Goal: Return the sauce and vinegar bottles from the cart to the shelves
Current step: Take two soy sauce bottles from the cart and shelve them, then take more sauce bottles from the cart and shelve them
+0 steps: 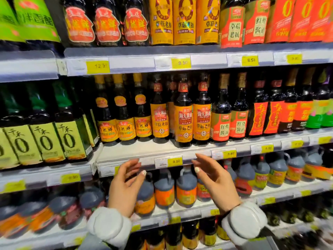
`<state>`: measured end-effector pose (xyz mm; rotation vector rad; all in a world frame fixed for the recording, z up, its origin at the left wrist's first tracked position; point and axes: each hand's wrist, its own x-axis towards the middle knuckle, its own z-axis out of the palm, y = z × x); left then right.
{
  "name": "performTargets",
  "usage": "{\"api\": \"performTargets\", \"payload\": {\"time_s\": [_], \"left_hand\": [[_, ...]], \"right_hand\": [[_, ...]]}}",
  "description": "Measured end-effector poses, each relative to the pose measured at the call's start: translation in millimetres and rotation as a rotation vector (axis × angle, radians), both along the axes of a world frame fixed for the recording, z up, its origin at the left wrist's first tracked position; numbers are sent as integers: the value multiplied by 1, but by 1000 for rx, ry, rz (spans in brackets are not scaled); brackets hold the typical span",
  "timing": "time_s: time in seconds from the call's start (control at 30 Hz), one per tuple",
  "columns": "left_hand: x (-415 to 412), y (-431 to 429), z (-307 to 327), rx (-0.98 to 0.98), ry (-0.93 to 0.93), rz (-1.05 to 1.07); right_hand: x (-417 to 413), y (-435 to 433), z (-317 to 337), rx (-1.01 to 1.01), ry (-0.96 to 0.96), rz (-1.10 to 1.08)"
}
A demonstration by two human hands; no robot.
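Observation:
Both my hands are raised in front of the middle shelf's edge [126, 150], palms facing each other, holding nothing. My left hand [126, 186] is open with fingers spread, just below the shelf lip. My right hand [212, 181] is open too, its fingertips near the price strip. Directly above and between them stands a dark soy sauce bottle with an orange label [183, 120], at the front of the shelf, slightly ahead of its neighbours. The cart is not in view.
Shelves packed with sauce and vinegar bottles fill the view: green-labelled bottles [45, 139] at left, red-labelled ones [259, 120] at right, dark jugs with handles [185, 188] on the shelf below my hands. Yellow price tags [175, 161] line the shelf edges.

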<state>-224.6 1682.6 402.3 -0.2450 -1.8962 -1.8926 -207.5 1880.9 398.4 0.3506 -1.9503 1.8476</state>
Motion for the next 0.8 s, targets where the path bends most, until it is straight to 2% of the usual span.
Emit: {"api": "performTargets", "payload": {"time_s": [0.1,0.3,0.63,0.8], "left_hand": [[23,-31,-11,10,-27,-21],[69,-80,-16,17,-59,-83],[137,-98,-27,37,-94,-32],[184,-105,-41,66,-187,3]], "right_hand": [[29,-29,-14,1,-18,-76],[79,-75,-16,-98,-68,-90],[138,-94,-28,-119,-133,-82],[172,-98,-41,-86,-196,-30]]}}
